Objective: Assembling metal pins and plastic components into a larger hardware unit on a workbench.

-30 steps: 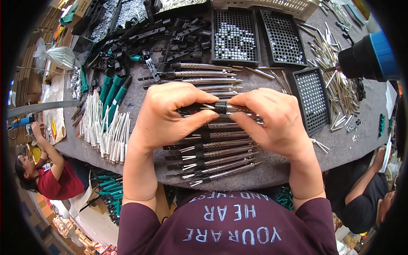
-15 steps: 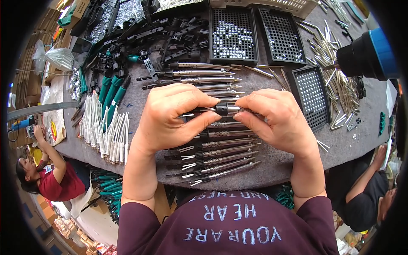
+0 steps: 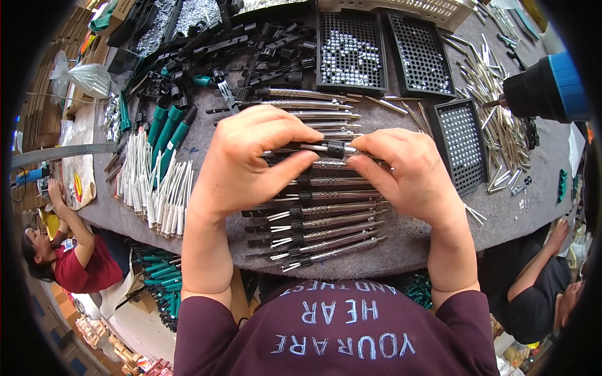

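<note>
Over a row of metal-barrelled soldering iron parts (image 3: 338, 229), both my hands work on one soldering iron barrel with a black collar (image 3: 335, 149). My left hand (image 3: 251, 166) is closed at the collar's left side, thumb and forefinger about the pale wire leads there. On the other side, my right hand (image 3: 401, 169) pinches the metal barrel just beyond the collar, with its fingers covering most of the tube. Below the hands the row lies side by side, tips to the right, white leads and black ends to the left.
White heating elements (image 3: 153, 194) and teal handles (image 3: 166, 135) lie at left. Black plastic parts (image 3: 219, 47) are heaped behind. Black hole trays (image 3: 464, 147) and loose metal tubes (image 3: 501, 113) lie right, beneath a blue-and-black power tool (image 3: 545, 88). People sit at both sides.
The collar has shifted slightly up and right. My left fingertips have slid off the collar onto the leads and opened slightly; my right hand keeps its pinch.
</note>
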### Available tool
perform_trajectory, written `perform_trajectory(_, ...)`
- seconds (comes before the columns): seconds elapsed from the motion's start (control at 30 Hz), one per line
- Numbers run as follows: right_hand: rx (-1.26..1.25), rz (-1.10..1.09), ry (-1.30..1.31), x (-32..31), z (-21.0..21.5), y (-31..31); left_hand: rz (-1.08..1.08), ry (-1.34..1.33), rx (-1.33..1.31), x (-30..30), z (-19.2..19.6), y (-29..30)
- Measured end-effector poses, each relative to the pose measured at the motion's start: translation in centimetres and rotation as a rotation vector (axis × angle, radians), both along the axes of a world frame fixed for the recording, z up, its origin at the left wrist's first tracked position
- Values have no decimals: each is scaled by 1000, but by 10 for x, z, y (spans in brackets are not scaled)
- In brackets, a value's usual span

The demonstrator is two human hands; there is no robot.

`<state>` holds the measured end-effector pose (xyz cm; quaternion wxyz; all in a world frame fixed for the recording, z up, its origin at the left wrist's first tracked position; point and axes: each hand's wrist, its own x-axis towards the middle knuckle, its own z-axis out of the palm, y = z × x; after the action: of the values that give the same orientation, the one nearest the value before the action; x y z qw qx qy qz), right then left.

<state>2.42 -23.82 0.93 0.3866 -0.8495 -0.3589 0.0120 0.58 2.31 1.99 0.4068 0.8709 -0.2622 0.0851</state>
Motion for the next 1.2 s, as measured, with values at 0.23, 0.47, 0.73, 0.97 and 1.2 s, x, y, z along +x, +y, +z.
perform_trajectory(0.23, -56, 28, -67, -3, -2, 4, -22, 144, 29, -7, 10, 12)
perform_trajectory(0.47, -73, -45, -148, 4, 6, 1, 52, 154, 236, -10, 13, 13)
perform_trajectory(0.73, -182, -135, -140, 5, 2, -2, 106, 272, 287, -15, 16, 17)
perform_trajectory(0.97, -206, -136, -128, 5, 3, 0, 64, 318, 268, -15, 17, 37)
perform_trajectory(1.2, -201, -138, -151, 5, 0, 2, 316, 390, 369, -15, 19, 51)
